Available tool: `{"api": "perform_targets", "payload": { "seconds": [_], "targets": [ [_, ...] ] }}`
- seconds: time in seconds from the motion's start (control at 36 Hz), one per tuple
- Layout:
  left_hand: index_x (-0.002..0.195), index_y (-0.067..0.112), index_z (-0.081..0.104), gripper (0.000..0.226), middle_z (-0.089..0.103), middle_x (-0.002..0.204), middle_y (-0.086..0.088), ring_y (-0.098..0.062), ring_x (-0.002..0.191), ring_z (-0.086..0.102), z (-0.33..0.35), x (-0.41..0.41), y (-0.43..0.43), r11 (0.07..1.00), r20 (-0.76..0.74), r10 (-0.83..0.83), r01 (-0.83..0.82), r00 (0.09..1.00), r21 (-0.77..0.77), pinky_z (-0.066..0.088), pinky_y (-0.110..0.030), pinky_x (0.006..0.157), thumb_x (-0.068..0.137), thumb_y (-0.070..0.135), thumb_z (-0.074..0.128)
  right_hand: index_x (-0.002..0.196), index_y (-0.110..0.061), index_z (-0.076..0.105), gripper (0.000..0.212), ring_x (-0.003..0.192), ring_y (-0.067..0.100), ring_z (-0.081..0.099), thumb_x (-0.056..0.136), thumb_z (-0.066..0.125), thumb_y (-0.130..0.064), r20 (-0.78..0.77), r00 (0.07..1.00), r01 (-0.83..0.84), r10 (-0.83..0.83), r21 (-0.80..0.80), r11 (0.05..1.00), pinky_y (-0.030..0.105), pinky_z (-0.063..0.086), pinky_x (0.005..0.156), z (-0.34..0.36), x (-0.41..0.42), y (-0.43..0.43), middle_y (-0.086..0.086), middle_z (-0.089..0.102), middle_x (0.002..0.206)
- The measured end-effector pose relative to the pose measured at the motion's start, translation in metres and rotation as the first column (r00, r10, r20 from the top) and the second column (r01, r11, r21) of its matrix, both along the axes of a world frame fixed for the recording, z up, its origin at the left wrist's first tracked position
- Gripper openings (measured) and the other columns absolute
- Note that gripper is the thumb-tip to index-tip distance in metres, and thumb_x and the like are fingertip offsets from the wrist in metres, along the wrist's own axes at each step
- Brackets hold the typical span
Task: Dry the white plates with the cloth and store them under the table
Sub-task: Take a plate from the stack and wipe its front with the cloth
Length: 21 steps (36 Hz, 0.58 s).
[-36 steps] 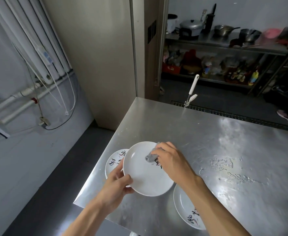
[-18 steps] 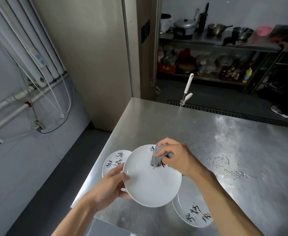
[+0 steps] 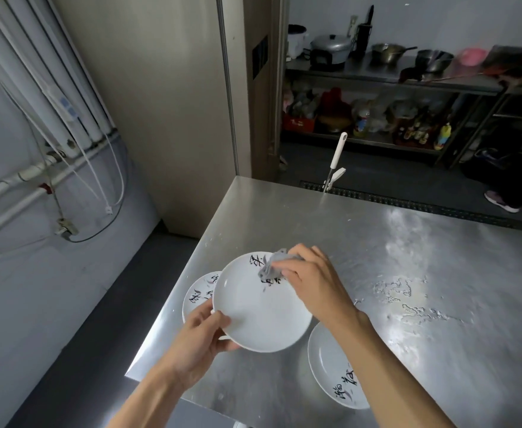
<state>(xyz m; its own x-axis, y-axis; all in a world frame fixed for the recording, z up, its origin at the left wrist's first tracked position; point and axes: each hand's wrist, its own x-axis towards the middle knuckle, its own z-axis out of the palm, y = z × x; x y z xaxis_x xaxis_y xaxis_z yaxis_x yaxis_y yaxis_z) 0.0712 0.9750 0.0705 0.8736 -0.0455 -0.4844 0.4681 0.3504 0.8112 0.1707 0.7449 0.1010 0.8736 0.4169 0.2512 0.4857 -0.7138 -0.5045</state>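
Note:
A white plate (image 3: 253, 313) with black brush characters is held above the steel table's (image 3: 330, 236) near left corner. My left hand (image 3: 201, 332) grips its near left rim. My right hand (image 3: 312, 282) pinches a small grey cloth (image 3: 272, 267) and presses it on the plate's far side, over the characters. A second white plate (image 3: 198, 296) lies on the table under the held one, partly hidden. A third white plate (image 3: 330, 366) lies near the front edge, partly under my right forearm.
Water puddles (image 3: 408, 301) glisten on the table's right half. A white-handled tool (image 3: 335, 162) stands behind the far edge. Metal shelves (image 3: 377, 75) with pots stand at the back. A person's shoe (image 3: 500, 200) shows on the floor at the far right. Pipes (image 3: 37, 174) run along the left wall.
My right hand has moved the cloth from the plate's middle to its far edge. The held plate has turned slightly, and the view has shifted a little.

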Motion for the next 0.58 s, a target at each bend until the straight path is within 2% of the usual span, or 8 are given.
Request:
{"api": "perform_targets", "payload": {
  "seconds": [0.11,0.22,0.31,0.36,0.44,0.53,0.58],
  "targets": [
    [0.116,0.013,0.076,0.043,0.074,0.105,-0.016,-0.025,0.087,0.072,0.001,0.002,0.003,0.996,0.015,0.091,-0.09,0.996,-0.006,0.066,-0.044,0.072,0.097,-0.011,0.046,0.111,-0.031,0.077,0.03,0.097,0.016,0.047,0.093,0.065,-0.01,-0.143,0.984,-0.104,0.103,-0.004,0.995,0.034,0.049,0.087,-0.002,-0.006,-0.002,-0.012,0.058,0.103],
    [0.125,0.012,0.072,0.043,0.074,0.108,-0.016,-0.027,0.088,0.073,0.003,0.0,-0.001,0.993,0.039,0.115,-0.115,0.993,0.002,0.064,-0.04,0.07,0.096,-0.009,0.049,0.114,-0.032,0.077,0.029,0.096,0.015,0.053,0.095,0.064,-0.013,-0.127,0.992,0.004,-0.004,0.002,1.0,0.029,0.048,0.087,-0.007,0.0,-0.008,-0.012,0.059,0.106],
    [0.125,0.012,0.07,0.047,0.075,0.109,-0.015,-0.024,0.086,0.074,0.002,-0.001,-0.007,0.987,0.022,0.162,-0.162,0.986,-0.013,0.064,-0.036,0.065,0.098,-0.013,0.04,0.11,-0.023,0.078,0.026,0.093,0.005,0.06,0.094,0.064,-0.008,-0.207,0.978,0.05,-0.02,0.143,0.988,0.02,0.048,0.086,-0.015,-0.007,0.002,-0.009,0.055,0.107],
    [0.129,0.016,0.067,0.048,0.076,0.113,-0.013,-0.025,0.09,0.075,0.0,-0.005,-0.013,0.989,0.03,0.149,-0.149,0.988,0.0,0.065,-0.039,0.068,0.095,-0.012,0.047,0.101,-0.02,0.08,0.025,0.092,0.001,0.062,0.089,0.068,-0.002,-0.236,0.97,0.13,-0.067,0.263,0.956,0.011,0.046,0.082,-0.025,-0.018,0.007,-0.006,0.057,0.103],
    [0.136,0.025,0.06,0.067,0.076,0.12,-0.009,-0.028,0.103,0.076,0.001,-0.013,-0.016,0.999,0.034,0.034,-0.034,0.999,-0.003,0.064,-0.043,0.075,0.075,-0.002,0.064,0.085,-0.019,0.082,0.031,0.082,-0.005,0.064,0.08,0.072,0.01,-0.358,0.926,0.275,-0.123,0.415,0.867,0.006,0.043,0.069,-0.033,-0.022,0.003,-0.004,0.062,0.096],
    [0.138,0.028,0.062,0.074,0.072,0.129,-0.01,-0.032,0.112,0.073,0.007,-0.011,-0.005,0.997,0.009,-0.029,0.03,1.0,-0.071,0.061,-0.053,0.087,0.065,0.016,0.072,0.082,-0.018,0.083,0.033,0.078,-0.004,0.064,0.078,0.072,0.013,-0.445,0.894,0.26,-0.039,0.446,0.856,0.009,0.044,0.066,-0.03,-0.02,-0.005,-0.003,0.066,0.099],
    [0.141,0.025,0.061,0.073,0.069,0.136,-0.012,-0.038,0.121,0.067,0.015,-0.005,0.003,0.996,0.003,-0.065,0.065,0.998,-0.061,0.056,-0.056,0.092,0.069,0.035,0.066,0.079,-0.022,0.083,0.036,0.079,-0.002,0.064,0.077,0.072,0.012,-0.461,0.887,0.214,0.021,0.451,0.867,0.013,0.046,0.066,-0.026,-0.018,-0.012,-0.012,0.067,0.099]
  ]
}}
